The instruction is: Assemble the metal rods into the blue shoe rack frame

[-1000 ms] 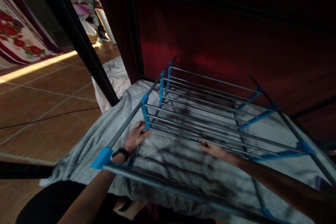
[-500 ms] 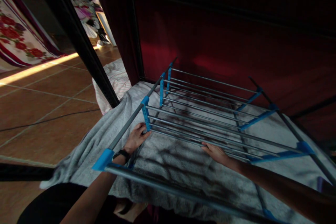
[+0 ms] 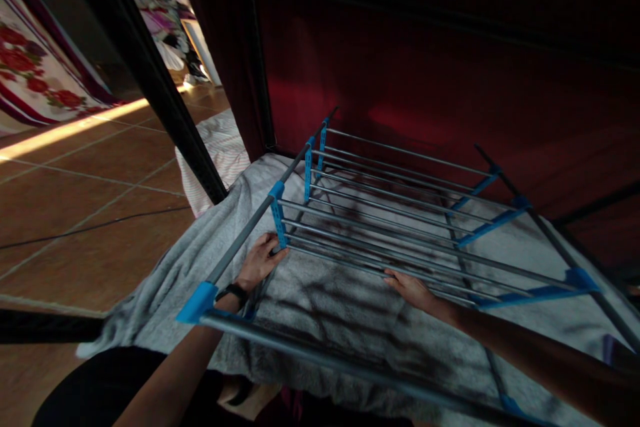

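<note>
A metal rack with grey tubes (image 3: 310,348) and blue plastic joints stands over a grey blanket. Three blue brackets hang from its left side tube, joined by thin metal rods to matching brackets on the right. My left hand (image 3: 260,260), a dark band at its wrist, is closed around the lower end of the nearest left blue bracket (image 3: 278,219); part of its grip is hidden. Farther right, my right hand (image 3: 409,288) pinches the lowest front metal rod (image 3: 340,261) near its middle, thumb and fingers together. Both forearms reach past the rack's thick front tube.
The grey blanket (image 3: 200,250) lies under the rack. A dark red panel (image 3: 410,80) stands close behind, and a black post (image 3: 150,80) slants at the left. Tiled floor (image 3: 95,200) with a thin cable (image 3: 115,220) lies beyond, near a floral cloth (image 3: 35,73).
</note>
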A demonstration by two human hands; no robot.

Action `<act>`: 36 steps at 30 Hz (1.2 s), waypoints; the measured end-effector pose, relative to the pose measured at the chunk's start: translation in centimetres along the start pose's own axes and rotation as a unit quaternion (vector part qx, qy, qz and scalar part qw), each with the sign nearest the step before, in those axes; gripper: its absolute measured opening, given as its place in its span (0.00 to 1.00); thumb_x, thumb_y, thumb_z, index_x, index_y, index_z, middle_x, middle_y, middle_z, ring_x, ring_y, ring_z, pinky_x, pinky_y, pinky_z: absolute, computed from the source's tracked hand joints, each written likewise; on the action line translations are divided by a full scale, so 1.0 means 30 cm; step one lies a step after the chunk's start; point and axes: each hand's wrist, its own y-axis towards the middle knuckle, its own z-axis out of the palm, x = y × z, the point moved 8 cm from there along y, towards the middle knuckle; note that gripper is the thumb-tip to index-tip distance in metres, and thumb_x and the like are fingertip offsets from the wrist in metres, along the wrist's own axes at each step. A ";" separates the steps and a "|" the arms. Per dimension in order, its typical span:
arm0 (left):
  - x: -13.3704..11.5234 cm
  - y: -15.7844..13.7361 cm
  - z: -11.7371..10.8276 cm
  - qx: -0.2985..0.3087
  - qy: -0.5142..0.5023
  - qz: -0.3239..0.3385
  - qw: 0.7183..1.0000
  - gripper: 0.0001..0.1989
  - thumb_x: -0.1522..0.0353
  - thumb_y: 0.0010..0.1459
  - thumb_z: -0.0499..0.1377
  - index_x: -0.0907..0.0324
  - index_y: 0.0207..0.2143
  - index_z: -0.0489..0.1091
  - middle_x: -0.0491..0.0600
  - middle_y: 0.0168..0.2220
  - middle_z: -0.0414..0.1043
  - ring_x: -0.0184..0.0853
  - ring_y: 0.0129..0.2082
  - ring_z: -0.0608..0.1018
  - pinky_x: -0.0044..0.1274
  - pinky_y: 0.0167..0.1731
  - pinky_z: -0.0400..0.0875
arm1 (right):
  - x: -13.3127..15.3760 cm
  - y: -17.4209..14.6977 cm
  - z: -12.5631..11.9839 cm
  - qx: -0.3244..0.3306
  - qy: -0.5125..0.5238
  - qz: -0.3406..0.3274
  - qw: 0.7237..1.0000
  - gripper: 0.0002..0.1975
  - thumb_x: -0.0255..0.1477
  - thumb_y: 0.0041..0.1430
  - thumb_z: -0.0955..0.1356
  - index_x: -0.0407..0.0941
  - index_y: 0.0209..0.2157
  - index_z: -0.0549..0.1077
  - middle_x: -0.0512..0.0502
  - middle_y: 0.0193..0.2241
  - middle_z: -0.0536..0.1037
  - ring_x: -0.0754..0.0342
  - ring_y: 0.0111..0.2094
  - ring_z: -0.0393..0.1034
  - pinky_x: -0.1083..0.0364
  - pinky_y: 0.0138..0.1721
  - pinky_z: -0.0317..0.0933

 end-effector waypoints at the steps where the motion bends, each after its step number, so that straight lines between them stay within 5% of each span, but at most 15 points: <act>1: -0.002 0.000 -0.001 0.000 -0.003 -0.001 1.000 0.11 0.58 0.63 0.54 0.53 0.36 0.71 0.50 0.43 0.68 0.41 0.49 0.71 0.36 0.56 0.68 | -0.001 -0.001 -0.001 0.000 0.002 0.002 1.000 0.24 0.42 0.65 0.59 0.47 0.55 0.74 0.43 0.53 0.77 0.41 0.57 0.69 0.45 0.60 0.60; 26: -0.015 -0.004 -0.012 0.006 0.001 -0.016 1.000 0.09 0.58 0.63 0.55 0.51 0.39 0.71 0.49 0.44 0.68 0.40 0.50 0.71 0.36 0.56 0.67 | 0.033 -0.011 -0.013 0.007 -0.024 -0.014 1.000 0.24 0.39 0.67 0.58 0.45 0.56 0.74 0.42 0.53 0.77 0.42 0.54 0.72 0.46 0.57 0.64; 36: -0.010 0.001 -0.020 -0.007 0.059 0.030 0.998 0.09 0.61 0.63 0.53 0.52 0.39 0.71 0.50 0.41 0.69 0.41 0.45 0.73 0.34 0.51 0.71 | 0.101 -0.032 -0.064 0.038 0.001 -0.002 0.999 0.23 0.39 0.68 0.61 0.43 0.56 0.73 0.38 0.52 0.78 0.40 0.53 0.72 0.45 0.57 0.63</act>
